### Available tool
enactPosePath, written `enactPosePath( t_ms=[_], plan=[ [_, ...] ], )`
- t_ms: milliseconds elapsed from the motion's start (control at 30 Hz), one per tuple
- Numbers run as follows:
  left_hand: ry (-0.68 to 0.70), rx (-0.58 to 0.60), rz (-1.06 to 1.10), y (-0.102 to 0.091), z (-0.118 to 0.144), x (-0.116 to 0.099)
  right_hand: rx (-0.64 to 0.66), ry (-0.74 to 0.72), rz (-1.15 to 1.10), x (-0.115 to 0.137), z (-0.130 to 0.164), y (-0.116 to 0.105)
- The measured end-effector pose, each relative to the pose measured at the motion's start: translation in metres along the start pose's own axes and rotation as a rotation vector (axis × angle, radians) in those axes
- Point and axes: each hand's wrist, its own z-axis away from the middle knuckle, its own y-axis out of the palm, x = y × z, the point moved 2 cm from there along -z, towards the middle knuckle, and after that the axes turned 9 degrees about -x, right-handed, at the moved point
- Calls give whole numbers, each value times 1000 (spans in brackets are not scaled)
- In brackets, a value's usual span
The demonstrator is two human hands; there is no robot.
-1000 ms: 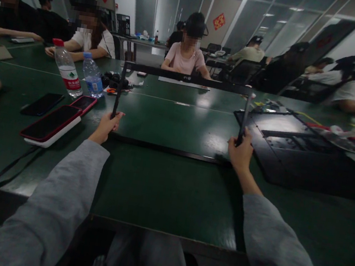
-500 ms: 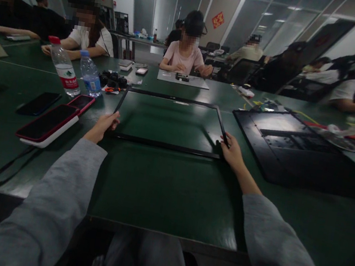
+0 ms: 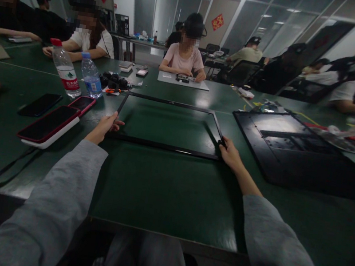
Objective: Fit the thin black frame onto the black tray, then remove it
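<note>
Head view, the only one: a thin black frame [image 3: 169, 125] lies flat on the green table [image 3: 167, 194], its long axis running left to right. The left hand [image 3: 106, 125] pinches the near-left corner, fingers closed on the rail — the right hand [image 3: 230, 154] is clamped on the near-right corner likewise. Both hands sit equally near, one at each end (the frame stretches away from them toward the far side). Count it up: one frame, two water bottles [image 3: 64, 68] at far left, three phones [image 3: 49, 124] left of the frame, one black panel [image 3: 293, 144] to the right.
</note>
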Motion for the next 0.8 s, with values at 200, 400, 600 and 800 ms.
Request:
enactPosePath(
  t_ms=[200, 400, 600, 800],
  plan=[
    [14, -15, -100, 1, -1, 2, -2, 16, 63, -1, 0, 1],
    [72, 26, -109, 2, -8, 10, 8, 21, 81, 2, 1, 0],
    [410, -73, -524, -9, -17, 18, 4, 23, 86, 5, 2, -1],
    [603, -155, -943, -14, -20, 23, -16, 11, 68, 12, 4, -2]
  ],
)
